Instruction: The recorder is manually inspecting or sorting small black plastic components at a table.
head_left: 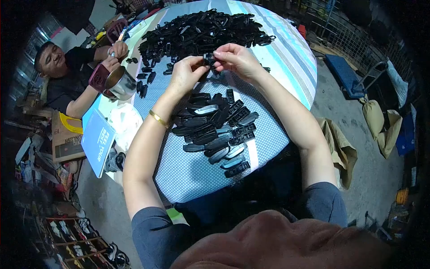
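Both hands meet over the middle of the table, at the near edge of a large heap of small black plastic parts point(201, 33). My left hand point(186, 74) is closed, its thumb and fingertips pinching a small black plastic piece point(208, 58). From the other side my right hand point(239, 62) grips the same piece between thumb and fingers. The piece is partly hidden by the fingertips, so its exact kind cannot be made out. Nearer to me, below the hands, lies a loose group of oblong black and grey plastic parts point(219, 130), some with slotted undersides showing.
The table wears a striped, patterned cloth point(179, 179). At left stand a steel mug point(123, 84), a white plastic bag point(125, 121) and a blue notebook point(97, 141). Another person point(67, 76) sits there, hands raised. A blue platform trolley point(342, 76) and sacks point(374, 121) are at right.
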Action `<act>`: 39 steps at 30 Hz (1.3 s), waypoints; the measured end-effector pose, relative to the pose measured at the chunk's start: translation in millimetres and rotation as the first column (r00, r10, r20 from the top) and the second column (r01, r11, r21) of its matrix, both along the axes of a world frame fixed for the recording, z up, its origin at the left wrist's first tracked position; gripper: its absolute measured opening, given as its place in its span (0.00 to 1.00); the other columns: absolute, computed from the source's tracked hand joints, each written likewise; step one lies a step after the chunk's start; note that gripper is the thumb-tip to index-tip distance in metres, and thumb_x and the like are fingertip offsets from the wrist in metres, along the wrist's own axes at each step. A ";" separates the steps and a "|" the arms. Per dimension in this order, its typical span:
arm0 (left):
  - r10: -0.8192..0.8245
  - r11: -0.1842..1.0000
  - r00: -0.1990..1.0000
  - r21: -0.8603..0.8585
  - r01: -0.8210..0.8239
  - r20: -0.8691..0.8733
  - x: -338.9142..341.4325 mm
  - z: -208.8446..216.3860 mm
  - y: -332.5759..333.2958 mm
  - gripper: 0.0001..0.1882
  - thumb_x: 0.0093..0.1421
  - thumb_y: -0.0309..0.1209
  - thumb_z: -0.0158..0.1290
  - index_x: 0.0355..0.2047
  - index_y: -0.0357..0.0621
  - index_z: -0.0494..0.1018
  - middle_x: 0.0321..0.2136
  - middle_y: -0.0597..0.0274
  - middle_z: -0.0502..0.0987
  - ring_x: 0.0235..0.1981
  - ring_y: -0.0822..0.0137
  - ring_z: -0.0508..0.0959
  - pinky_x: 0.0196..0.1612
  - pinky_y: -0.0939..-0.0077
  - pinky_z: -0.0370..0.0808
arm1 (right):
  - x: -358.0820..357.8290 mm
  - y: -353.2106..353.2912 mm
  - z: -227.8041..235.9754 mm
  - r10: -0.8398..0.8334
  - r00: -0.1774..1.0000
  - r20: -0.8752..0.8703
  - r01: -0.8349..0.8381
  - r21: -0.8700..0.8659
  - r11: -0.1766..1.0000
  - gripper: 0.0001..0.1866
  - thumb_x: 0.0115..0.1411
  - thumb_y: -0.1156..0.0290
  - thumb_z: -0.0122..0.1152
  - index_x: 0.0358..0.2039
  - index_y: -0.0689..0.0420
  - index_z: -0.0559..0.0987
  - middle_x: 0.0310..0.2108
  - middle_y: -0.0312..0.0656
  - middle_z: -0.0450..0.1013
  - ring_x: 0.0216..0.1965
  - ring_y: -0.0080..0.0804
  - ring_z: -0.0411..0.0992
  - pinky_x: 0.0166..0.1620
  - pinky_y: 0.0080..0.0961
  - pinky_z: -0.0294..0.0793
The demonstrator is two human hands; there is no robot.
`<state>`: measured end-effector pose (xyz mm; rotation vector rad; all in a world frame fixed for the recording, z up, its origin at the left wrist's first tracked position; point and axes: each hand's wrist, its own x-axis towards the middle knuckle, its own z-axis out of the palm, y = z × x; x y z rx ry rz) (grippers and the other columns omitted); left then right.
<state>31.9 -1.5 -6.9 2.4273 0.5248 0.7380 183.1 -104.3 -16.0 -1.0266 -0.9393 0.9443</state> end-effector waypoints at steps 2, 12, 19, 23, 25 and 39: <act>-0.054 0.986 0.998 -0.155 0.059 0.040 -2.6 -1.2 -4.4 0.11 0.51 0.25 0.52 0.36 0.35 0.72 0.28 0.62 0.76 0.29 0.74 0.75 0.34 0.81 0.71 | -9.1 -0.7 -2.5 0.016 1.000 0.024 -0.017 0.038 0.999 0.14 0.53 0.70 0.57 0.39 0.63 0.71 0.28 0.41 0.72 0.27 0.22 0.73 0.30 0.15 0.74; -0.217 0.795 0.951 -0.525 0.304 0.222 -18.5 -6.3 5.7 0.12 0.58 0.25 0.44 0.41 0.33 0.68 0.31 0.62 0.75 0.31 0.75 0.74 0.35 0.84 0.71 | -16.8 0.5 -2.6 0.035 0.999 0.021 -0.035 -0.017 0.999 0.15 0.57 0.68 0.52 0.41 0.65 0.72 0.27 0.40 0.72 0.27 0.22 0.71 0.28 0.15 0.72; 0.162 0.664 0.949 -0.742 0.098 0.270 -6.7 -9.4 -9.9 0.12 0.55 0.19 0.41 0.39 0.31 0.69 0.30 0.56 0.75 0.27 0.71 0.75 0.30 0.83 0.74 | -33.9 1.3 -9.8 -0.049 0.991 0.128 0.064 -0.114 0.991 0.12 0.55 0.68 0.55 0.34 0.63 0.75 0.24 0.38 0.73 0.19 0.19 0.70 0.23 0.13 0.71; -0.246 0.904 0.956 -0.317 0.286 0.162 -24.0 19.2 -8.1 0.10 0.53 0.24 0.47 0.36 0.38 0.73 0.31 0.65 0.75 0.30 0.78 0.71 0.33 0.84 0.68 | -17.9 9.7 -17.3 -0.190 0.977 -0.099 0.189 -0.017 0.982 0.11 0.58 0.68 0.49 0.37 0.63 0.71 0.28 0.40 0.71 0.26 0.22 0.70 0.28 0.14 0.71; -0.274 0.951 0.960 -0.170 0.260 -0.064 -24.2 28.7 -24.8 0.11 0.53 0.29 0.50 0.35 0.37 0.74 0.29 0.63 0.76 0.30 0.76 0.72 0.34 0.83 0.69 | -11.0 9.4 -15.5 -0.263 0.959 -0.108 0.261 -0.038 0.965 0.12 0.58 0.67 0.50 0.36 0.63 0.71 0.27 0.39 0.70 0.27 0.23 0.70 0.29 0.15 0.72; -0.113 0.556 0.967 -0.792 0.251 0.227 -7.2 2.7 -1.4 0.17 0.56 0.27 0.48 0.47 0.36 0.64 0.34 0.59 0.73 0.33 0.68 0.75 0.39 0.75 0.74 | -16.5 2.4 -8.4 -0.202 0.973 0.112 0.202 0.012 0.979 0.12 0.56 0.66 0.53 0.37 0.59 0.75 0.25 0.35 0.72 0.25 0.17 0.68 0.26 0.13 0.67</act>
